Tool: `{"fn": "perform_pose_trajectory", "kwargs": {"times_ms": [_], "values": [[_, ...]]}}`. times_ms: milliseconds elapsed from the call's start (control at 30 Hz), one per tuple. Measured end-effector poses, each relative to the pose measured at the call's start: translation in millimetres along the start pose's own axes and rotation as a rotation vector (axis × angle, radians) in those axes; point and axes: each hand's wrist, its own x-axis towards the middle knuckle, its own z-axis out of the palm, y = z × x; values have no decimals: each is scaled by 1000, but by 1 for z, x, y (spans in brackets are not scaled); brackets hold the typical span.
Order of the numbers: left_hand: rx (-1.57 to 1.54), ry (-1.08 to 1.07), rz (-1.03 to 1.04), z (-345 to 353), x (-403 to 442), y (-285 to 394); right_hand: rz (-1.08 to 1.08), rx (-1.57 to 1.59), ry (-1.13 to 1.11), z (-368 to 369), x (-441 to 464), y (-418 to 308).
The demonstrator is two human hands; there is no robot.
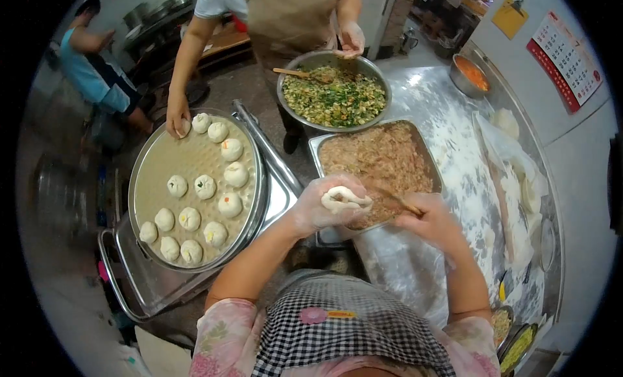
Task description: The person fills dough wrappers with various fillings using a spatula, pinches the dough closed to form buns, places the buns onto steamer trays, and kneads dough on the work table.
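Note:
My left hand (304, 211), in a thin clear glove, cups a round of white dough (344, 196), its raised edge folded around a hollow. Whether filling lies inside I cannot tell. Closed around the handle of a wooden stick-like tool (401, 203) is my right hand (433, 222). The tool's far end is blurred and reaches over the minced meat filling (383, 156). That filling lies in a rectangular metal tray (438, 177) just beyond my hands. To my left, several white buns (230, 204) sit on a round perforated steamer tray (152, 189).
Opposite me, a co-worker's hand (176, 117) touches a bun at the steamer tray's edge. Their other hand (352, 38) is above a bowl of chopped greens (283, 91). A floured metal table (454, 127) holds a bowl of orange filling (468, 77). Another person (97, 72) stands back left.

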Motion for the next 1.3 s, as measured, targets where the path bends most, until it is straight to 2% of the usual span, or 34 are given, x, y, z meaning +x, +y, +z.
{"fn": "perform_pose_trajectory", "kwargs": {"times_ms": [67, 167, 267, 300, 400, 433, 533, 567, 600, 667, 700, 767, 833, 933, 967, 1067, 1100, 1133, 1200, 1233, 1267, 1300], "values": [[-147, 31, 33, 0, -4, -5, 92, 64, 128, 23, 8, -6], [-209, 179, 47, 4, -7, -18, -218, -4, 365, 58, 28, -13], [-37, 98, -4, 0, -14, 3, -258, -68, 356, 60, 40, -11], [-14, 12, 22, -4, -19, 7, -258, -68, 334, 58, 44, -12], [-21, -49, -81, -14, -27, 13, -248, -62, 264, 59, 51, -19], [-48, 24, -61, -8, -30, 12, -239, -57, 245, 64, 53, -25], [21, 67, 25, -18, -36, -5, -261, -137, 253, 76, 59, -36], [132, 74, 48, -19, -39, -3, -283, -171, 262, 83, 62, -39], [-201, 108, 37, -16, -39, -6, -267, -204, 240, 89, 63, -43], [-387, 147, 163, -17, -50, -24, -232, -277, 204, 102, 66, -51], [390, 226, 147, -24, -56, -7, -239, -304, 187, 109, 69, -51], [264, 253, 141, -32, -65, -14, -216, -262, 175, 123, 76, -50], [-101, 285, 85, -31, -72, -27, -189, -234, 145, 135, 82, -44], [203, 317, 89, -53, -74, -29, -157, -205, 114, 146, 94, -37], [-9, 359, -110, -53, -75, -26, -147, -192, 135, 149, 97, -38], [-286, 378, -311, -89, -83, -38, -33, -122, 212, 138, 97, -34], [-318, 591, -566, -100, -72, -13, 28, -91, 248, 132, 93, -30], [-333, 689, -278, -123, -81, -28, 104, -4, 271, 129, 88, -22], [41, 813, -249, -173, -83, -31, 294, 158, 408, 117, 63, -4], [171, 886, -198, -203, -88, -31, 288, -53, 354, 107, 50, -5], [270, 954, -157, -237, -90, -31, 289, -13, 375, 110, 35, 7], [317, 987, -120, -267, -85, -33, 381, -38, 372, 117, 17, 31]]}}
